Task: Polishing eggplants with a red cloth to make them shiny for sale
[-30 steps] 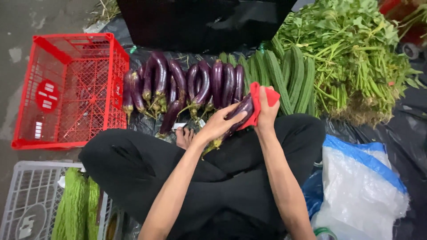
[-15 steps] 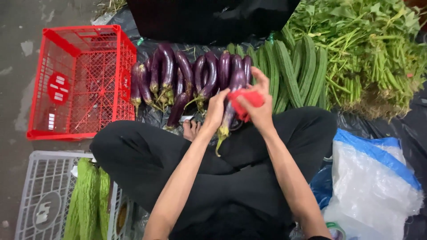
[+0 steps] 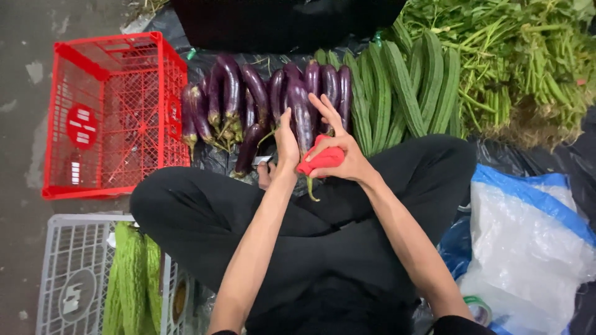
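Down over the crossed legs, a long, glossy dark-purple eggplant point(image 3: 302, 121) is held upright between both hands, its green stem end pointing down toward the lap. The left hand point(image 3: 286, 146) has its grip closed around the lower part from the side, while the right hand point(image 3: 338, 149) presses a bunched red cloth point(image 3: 321, 159) against the skin, fingers partly spread. Just behind lies a row of more eggplants point(image 3: 231, 99) on dark sheeting, with ridged green gourds point(image 3: 406, 84) beside them and a heap of leafy greens point(image 3: 521, 56) further right. A red plastic crate point(image 3: 112, 118) stands to the left, a grey crate point(image 3: 68, 273) with bitter gourds point(image 3: 133, 279) below it, and a blue-and-white plastic bag point(image 3: 534, 242) lies to the right. The bag is cut off at the picture's edge.
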